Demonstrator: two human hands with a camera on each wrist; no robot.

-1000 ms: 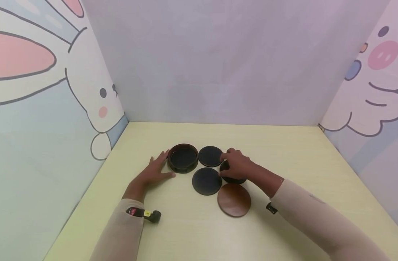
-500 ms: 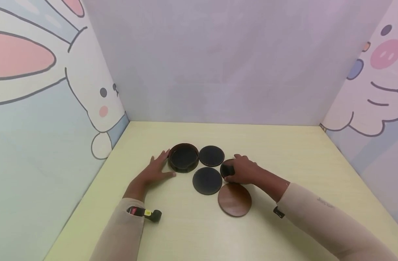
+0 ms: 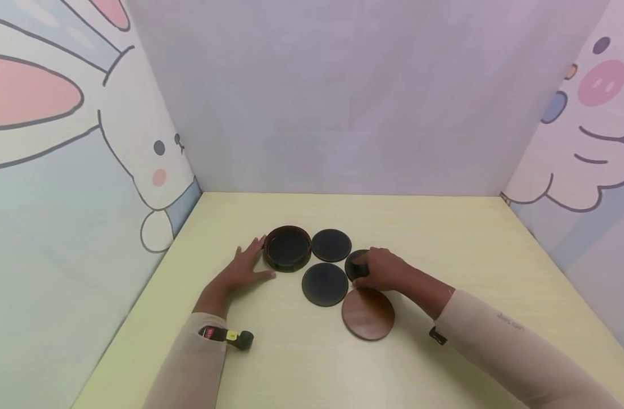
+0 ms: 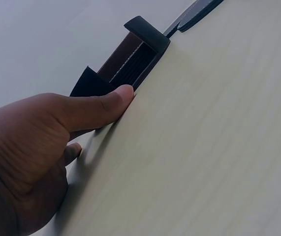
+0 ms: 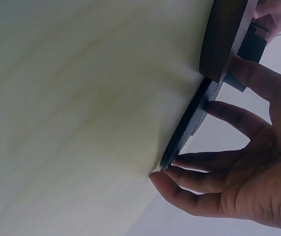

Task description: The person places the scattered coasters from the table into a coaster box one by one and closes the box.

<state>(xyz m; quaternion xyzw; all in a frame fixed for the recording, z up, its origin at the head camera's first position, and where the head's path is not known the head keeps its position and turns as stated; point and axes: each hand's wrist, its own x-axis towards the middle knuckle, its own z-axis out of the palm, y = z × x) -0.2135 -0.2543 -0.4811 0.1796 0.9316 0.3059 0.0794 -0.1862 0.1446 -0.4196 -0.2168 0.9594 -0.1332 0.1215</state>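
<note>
In the head view, my left hand [image 3: 242, 270] lies spread at a round dark coaster holder [image 3: 288, 267], its fingertips right at the holder's left wall. The left wrist view shows the thumb stretched out beside the notch in the holder [image 4: 145, 37]. My right hand [image 3: 385, 268] holds a round black coaster [image 3: 354, 267] from the right, covering part of it. In the right wrist view its fingertips sit at the thin coaster [image 5: 187, 125], thumb at one end and little finger at the other.
One black coaster [image 3: 331, 245] lies right of the holder and another black coaster [image 3: 325, 284] lies in front of it. A reddish-brown coaster [image 3: 368, 314] lies nearest me. All are on the pale table [image 3: 291, 363], between walls with cartoon figures.
My right hand has slid a little to the right over the black coaster, so more of its left side shows. My left hand, the holder and the other coasters keep their places.
</note>
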